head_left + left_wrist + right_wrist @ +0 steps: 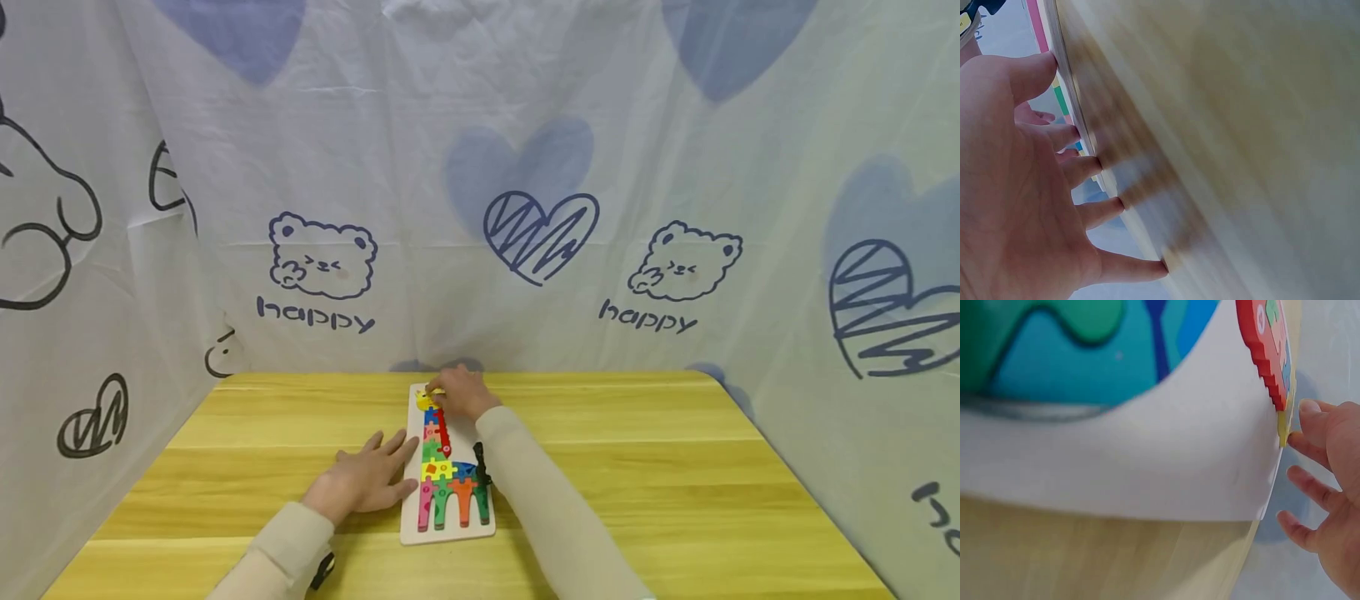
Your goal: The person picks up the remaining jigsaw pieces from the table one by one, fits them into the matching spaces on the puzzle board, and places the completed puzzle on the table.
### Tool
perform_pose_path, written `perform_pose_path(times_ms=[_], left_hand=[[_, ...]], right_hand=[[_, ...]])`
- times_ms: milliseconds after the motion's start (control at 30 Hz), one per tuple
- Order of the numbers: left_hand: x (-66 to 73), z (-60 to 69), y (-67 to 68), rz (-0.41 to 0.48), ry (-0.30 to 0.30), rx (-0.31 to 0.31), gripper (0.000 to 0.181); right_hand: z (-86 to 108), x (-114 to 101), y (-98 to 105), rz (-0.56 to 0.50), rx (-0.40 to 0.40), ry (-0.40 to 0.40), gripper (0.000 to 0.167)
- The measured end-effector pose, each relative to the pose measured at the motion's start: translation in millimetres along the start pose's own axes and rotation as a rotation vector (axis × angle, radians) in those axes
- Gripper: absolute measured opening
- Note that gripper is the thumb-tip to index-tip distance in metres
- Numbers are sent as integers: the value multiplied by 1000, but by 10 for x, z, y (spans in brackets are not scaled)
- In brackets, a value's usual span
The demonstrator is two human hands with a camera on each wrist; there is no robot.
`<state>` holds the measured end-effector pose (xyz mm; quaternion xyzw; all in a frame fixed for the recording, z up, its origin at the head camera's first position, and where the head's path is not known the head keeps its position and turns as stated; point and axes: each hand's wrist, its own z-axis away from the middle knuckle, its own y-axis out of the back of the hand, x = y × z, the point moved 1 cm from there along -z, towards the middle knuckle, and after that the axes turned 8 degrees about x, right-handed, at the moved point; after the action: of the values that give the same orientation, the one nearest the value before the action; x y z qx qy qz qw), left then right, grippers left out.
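A wooden giraffe jigsaw puzzle point(435, 469) of colourful interlocking pieces lies on a white board point(410, 527) in the middle of the table. My left hand point(367, 479) is spread flat beside the board, its thumb and fingertips meeting the left edge; the left wrist view shows the fingers point(1129, 267) straight. At the far end, my right hand point(463, 393) reaches over the yellow head piece point(423, 402). In the right wrist view its index fingertip touches that yellow piece point(1282, 428), while the thumb stands apart. A red jagged piece point(1259, 347) runs along the neck.
The wooden table point(637, 467) extends on both sides of the board. A white curtain point(420, 167) with hearts and bears hangs behind the table's far edge and at both sides. A black strap point(322, 571) shows at the left wrist.
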<state>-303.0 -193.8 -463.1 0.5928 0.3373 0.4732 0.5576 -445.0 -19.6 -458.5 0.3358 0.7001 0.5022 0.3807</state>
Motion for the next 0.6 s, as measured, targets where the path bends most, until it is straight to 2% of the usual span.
perform_pose_path(times_ms=[300, 600], left_hand=[[-13, -5, 8, 1, -9, 4, 73], [-51, -4, -9, 1, 2, 2, 74]], right_hand=[[7, 56, 4, 31, -7, 19, 27], [67, 87, 45, -30, 5, 23, 29]])
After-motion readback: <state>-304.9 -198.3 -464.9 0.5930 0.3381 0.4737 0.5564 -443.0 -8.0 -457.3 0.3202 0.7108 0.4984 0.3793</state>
